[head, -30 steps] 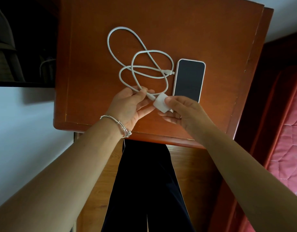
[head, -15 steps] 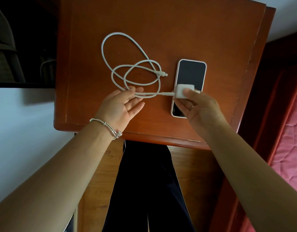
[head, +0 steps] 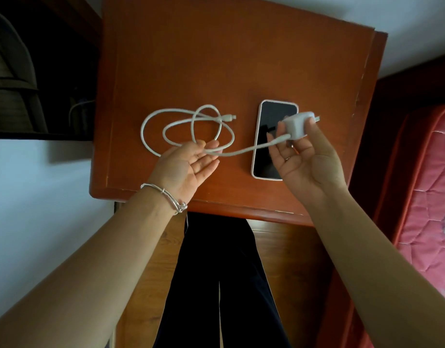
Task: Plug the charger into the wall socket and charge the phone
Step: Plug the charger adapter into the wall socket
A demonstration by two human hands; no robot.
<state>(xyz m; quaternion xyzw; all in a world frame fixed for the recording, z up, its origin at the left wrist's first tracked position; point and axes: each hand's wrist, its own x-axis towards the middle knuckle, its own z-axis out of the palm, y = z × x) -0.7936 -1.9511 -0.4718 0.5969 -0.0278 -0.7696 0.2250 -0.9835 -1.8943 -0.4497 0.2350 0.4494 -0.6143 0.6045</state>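
My right hand (head: pixel 305 156) holds a small white charger block (head: pixel 298 124) by the fingertips above the phone, its metal prongs pointing right. The phone (head: pixel 266 149) lies face up with a dark screen on the brown wooden table (head: pixel 216 59). A white cable (head: pixel 181 126) runs from the block across my left hand (head: pixel 188 167) into loose loops on the table; its free plug end (head: pixel 229 118) lies just left of the phone. My left hand is palm up with fingers spread, the cable resting across the fingertips. No wall socket is visible.
A red quilted mattress (head: pixel 427 197) lies to the right of the table. On the left are a pale wall (head: pixel 28 197) and a dark shelf opening (head: pixel 40 71). My dark trousers (head: pixel 221 285) and wooden floor show below the table's near edge.
My right hand has lifted the charger block up and to the right, over the phone. The cable loops were dragged rightward. My left hand has opened, palm up, under the cable.
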